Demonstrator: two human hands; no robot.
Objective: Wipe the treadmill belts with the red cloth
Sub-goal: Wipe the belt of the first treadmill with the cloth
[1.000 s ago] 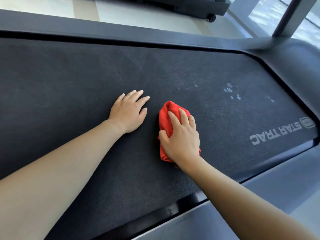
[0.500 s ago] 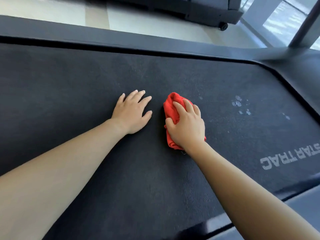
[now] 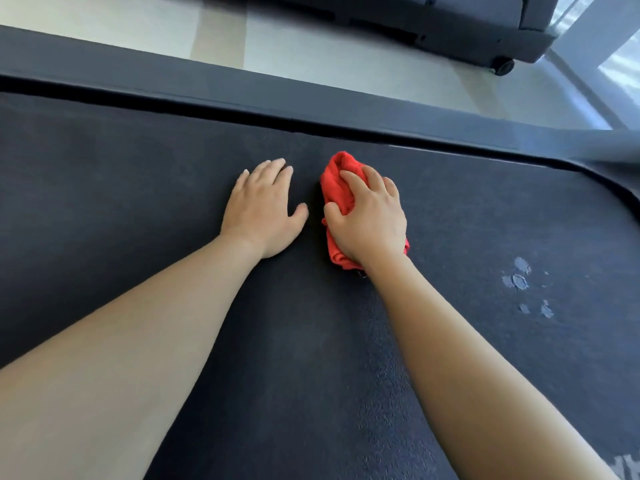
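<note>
A dark treadmill belt (image 3: 138, 188) fills most of the head view. My right hand (image 3: 369, 220) presses a bunched red cloth (image 3: 337, 187) flat on the belt, fingers curled over it, near the belt's far edge. My left hand (image 3: 261, 211) lies palm down on the belt just left of the cloth, fingers spread, holding nothing. Part of the cloth is hidden under my right hand.
A dark grey side rail (image 3: 311, 105) runs along the belt's far edge. Several pale grey spots (image 3: 519, 280) mark the belt to the right. Beyond the rail lie a light floor (image 3: 311, 53) and the wheeled base of another machine (image 3: 450, 26).
My right hand has pushed the red cloth away from me toward the far rail. My left hand has slid forward with it. The logo has dropped almost out of view at the lower right.
</note>
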